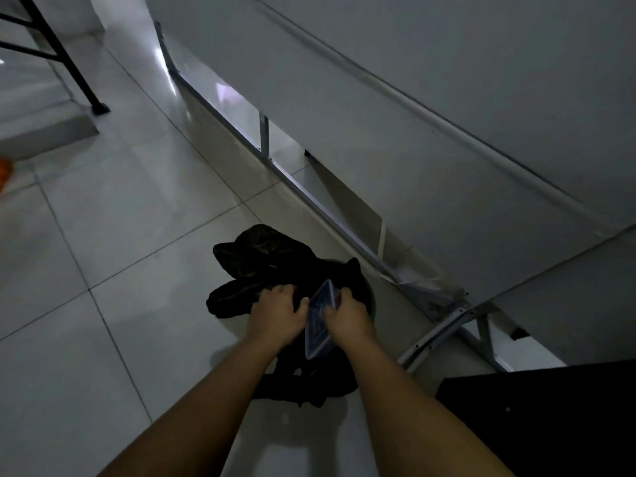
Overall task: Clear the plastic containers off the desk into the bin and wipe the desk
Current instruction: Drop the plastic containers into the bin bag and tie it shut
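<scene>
Reaching down from the head view, the right hand [347, 316] grips a clear plastic container [319, 320], thumb on its near face and fingers curled over its far edge, holding it on edge over the bin [370, 297]. Just left of those fingers, the left hand [277, 313] clutches the black bag [254, 259] lining the bin, its fingers curled into the plastic. Beyond the fingertips runs the grey frame of a white desk [447, 98], over pale floor tiles [120, 218].
</scene>
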